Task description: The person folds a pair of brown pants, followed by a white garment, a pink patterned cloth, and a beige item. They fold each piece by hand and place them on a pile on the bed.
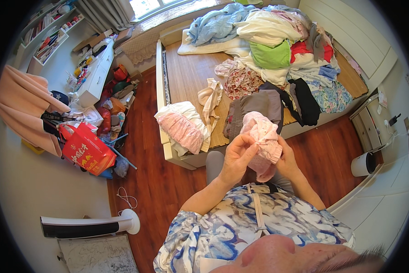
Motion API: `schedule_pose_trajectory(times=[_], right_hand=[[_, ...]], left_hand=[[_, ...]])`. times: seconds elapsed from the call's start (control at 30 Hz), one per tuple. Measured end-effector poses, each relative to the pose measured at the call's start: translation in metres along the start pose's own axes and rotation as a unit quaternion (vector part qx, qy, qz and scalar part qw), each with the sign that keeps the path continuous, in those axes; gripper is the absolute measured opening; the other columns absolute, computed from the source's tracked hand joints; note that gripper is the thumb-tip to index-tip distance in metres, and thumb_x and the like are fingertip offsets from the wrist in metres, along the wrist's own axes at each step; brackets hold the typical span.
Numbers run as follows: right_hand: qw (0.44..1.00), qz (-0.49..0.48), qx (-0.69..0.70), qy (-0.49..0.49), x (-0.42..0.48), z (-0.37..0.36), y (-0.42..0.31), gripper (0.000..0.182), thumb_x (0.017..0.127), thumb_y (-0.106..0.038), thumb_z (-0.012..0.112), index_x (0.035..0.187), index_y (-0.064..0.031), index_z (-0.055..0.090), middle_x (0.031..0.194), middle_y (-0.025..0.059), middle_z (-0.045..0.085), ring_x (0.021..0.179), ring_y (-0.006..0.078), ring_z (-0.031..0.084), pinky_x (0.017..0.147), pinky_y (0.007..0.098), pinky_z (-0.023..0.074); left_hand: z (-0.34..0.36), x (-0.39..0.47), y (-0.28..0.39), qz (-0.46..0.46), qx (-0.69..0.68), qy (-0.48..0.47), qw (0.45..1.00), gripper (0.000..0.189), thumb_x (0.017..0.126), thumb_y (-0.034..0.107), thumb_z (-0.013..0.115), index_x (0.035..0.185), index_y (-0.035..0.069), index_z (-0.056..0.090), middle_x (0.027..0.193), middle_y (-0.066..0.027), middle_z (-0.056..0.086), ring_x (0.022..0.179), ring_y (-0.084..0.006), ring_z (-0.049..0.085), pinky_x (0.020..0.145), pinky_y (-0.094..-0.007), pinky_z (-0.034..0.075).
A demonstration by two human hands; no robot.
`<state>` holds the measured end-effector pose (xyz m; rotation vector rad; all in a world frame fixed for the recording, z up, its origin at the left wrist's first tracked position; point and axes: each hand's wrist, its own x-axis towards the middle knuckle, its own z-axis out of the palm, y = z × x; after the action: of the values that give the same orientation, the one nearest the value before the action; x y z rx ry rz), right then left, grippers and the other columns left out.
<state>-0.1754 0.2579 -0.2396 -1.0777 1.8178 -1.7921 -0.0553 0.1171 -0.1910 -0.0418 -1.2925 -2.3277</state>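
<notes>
A pale pink patterned garment [259,128] with a gathered cuff is bunched between both hands in front of my chest. My left hand [239,152] pinches its near fold between thumb and fingers. On the other side my right hand [286,155] grips the cuffed edge, its fingers partly hidden by the cloth. Beyond the garment, folded grey-brown trousers [257,104] lie on the bed. A beige bra [210,99] rests to their left. Farther left, at the bed corner, sits a stack of white and pink folded clothes [182,128].
Heaped clothes [276,37] cover the far side of the wooden bed base [194,71]. Black trousers [305,102] lie near its edge. A red bag [88,150] and clutter stand left. A tower fan [92,226] is at lower left, a waste bin [362,164] at right.
</notes>
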Motion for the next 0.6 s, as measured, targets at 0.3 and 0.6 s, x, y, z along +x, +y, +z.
schedule_pose_trajectory(times=[0.3,0.6], right_hand=[[0.998,0.004,-0.022,0.051,0.000,-0.024,-0.003,0.029,0.088,-0.002,0.057,0.117,0.0020,0.060,0.098,0.0060,0.068,0.089,0.0093,0.061,0.079,0.0251,0.0498],[0.998,0.023,-0.007,-0.066,-0.005,-0.019,-0.035,0.021,0.087,-0.012,0.065,0.101,0.0035,0.063,0.080,-0.0008,0.063,0.072,0.0035,0.052,0.062,0.0228,0.0454]], left_hand=[[-0.002,0.005,0.004,0.171,0.387,0.114,0.899,0.040,0.079,0.010,0.075,0.112,0.002,0.054,0.124,-0.0141,0.049,0.113,-0.0248,0.051,0.095,-0.0364,0.042],[0.003,0.007,0.005,0.209,0.538,-0.090,0.811,0.079,0.072,0.015,0.079,0.140,0.001,0.040,0.144,-0.0226,0.037,0.133,-0.0358,0.039,0.109,-0.0431,0.032]])
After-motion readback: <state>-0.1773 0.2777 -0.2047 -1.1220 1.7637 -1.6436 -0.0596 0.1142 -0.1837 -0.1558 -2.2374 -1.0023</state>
